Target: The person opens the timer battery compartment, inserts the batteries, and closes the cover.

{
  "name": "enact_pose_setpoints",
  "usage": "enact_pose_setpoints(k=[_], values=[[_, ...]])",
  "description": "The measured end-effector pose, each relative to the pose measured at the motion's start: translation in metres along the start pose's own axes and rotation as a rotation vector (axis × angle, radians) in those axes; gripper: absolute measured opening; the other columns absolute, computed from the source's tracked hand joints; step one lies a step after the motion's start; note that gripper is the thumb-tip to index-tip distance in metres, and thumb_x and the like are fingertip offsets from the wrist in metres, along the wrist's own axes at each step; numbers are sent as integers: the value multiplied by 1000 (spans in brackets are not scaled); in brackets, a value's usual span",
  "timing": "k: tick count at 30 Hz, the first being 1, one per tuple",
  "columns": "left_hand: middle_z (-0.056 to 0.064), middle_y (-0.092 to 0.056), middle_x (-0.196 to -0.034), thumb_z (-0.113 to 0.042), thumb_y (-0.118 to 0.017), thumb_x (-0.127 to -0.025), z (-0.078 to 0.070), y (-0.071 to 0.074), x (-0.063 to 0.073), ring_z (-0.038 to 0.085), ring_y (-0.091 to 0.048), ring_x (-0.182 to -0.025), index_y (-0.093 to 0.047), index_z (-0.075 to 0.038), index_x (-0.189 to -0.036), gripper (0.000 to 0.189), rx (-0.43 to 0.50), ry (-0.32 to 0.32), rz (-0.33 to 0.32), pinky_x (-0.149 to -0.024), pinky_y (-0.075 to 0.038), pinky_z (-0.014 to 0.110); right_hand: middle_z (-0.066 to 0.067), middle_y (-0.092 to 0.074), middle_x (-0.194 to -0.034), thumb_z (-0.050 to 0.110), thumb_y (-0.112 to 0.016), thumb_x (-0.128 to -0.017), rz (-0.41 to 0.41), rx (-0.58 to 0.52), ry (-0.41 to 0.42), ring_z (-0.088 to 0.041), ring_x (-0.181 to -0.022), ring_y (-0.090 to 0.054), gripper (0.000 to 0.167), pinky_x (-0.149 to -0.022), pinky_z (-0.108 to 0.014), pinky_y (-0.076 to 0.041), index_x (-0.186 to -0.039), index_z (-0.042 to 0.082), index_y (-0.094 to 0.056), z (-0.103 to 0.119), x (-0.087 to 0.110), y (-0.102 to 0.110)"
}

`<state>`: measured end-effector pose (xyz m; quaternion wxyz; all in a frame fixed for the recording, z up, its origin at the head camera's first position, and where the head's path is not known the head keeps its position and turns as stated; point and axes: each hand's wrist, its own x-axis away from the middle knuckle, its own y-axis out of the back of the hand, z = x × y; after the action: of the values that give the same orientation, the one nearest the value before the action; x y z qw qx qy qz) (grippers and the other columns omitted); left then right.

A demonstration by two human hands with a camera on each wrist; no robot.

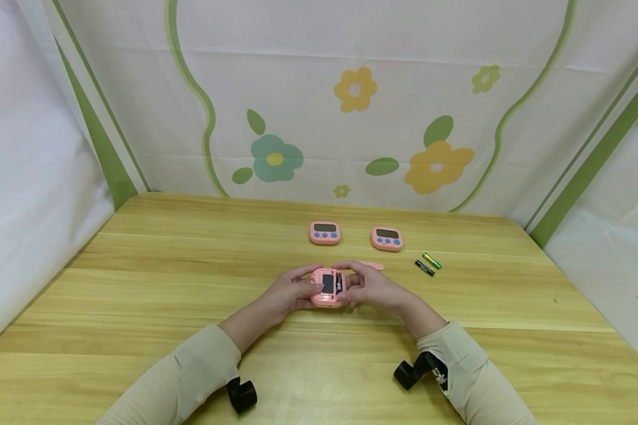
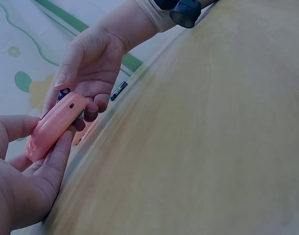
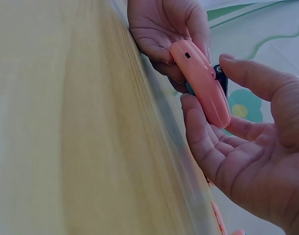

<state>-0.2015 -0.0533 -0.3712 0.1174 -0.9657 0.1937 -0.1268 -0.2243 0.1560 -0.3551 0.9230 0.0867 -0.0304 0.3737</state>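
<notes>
A pink digital timer (image 1: 323, 300) is held back-side up over the table, its battery compartment uncovered. My left hand (image 1: 289, 292) grips its left side, thumb on the back and fingers underneath. In the compartment on the right, a black AAA battery (image 1: 339, 283) sticks partly out, its end showing in the right wrist view. My right hand (image 1: 374, 287) has thumb and index finger at the two ends of this battery, pinching it. Other right fingers curl beside and under the timer (image 3: 203, 88). Behind the right hand lies a pink battery cover (image 1: 374, 266), partly hidden.
Two more pink timers, a left one (image 1: 325, 233) and a right one (image 1: 387, 238), lie screen-up farther back. To the right are a loose black battery (image 1: 424, 268) and a green-gold battery (image 1: 432, 260). The wooden table (image 1: 138, 265) ends at a flower-printed curtain (image 1: 298, 77).
</notes>
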Motion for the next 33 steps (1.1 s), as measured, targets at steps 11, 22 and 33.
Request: enact_pose_setpoints(k=[11,22,33], values=[[21,-49,-113,-2,-54,-82,2,1,-3,23,-58,-85,-39,-6,-129,50,-1,2,3,-75,-48,35,-16,-56,-73,4,-61,-79,-57,-8,-25,-28,-67,-59,57,-62,-40,-51,-128,2,-32,0,-1,-3],[21,-50,-112,-1,-55,-82,0,1,-3,23,-56,-87,-39,-5,-129,50,-4,6,-5,-75,-48,35,-14,-56,-69,-6,-54,-78,-126,-96,-65,-21,-58,-57,54,-54,-31,-51,-127,0,-31,1,-3,-10],[21,-50,-112,-2,-56,-81,-1,0,-1,23,-57,-86,-39,-4,-129,51,-22,13,-16,-75,-48,35,-13,-56,-72,-6,-51,-78,-113,-161,-89,-18,-56,-56,56,-51,-26,-49,-128,2,-29,-1,-4,-11]])
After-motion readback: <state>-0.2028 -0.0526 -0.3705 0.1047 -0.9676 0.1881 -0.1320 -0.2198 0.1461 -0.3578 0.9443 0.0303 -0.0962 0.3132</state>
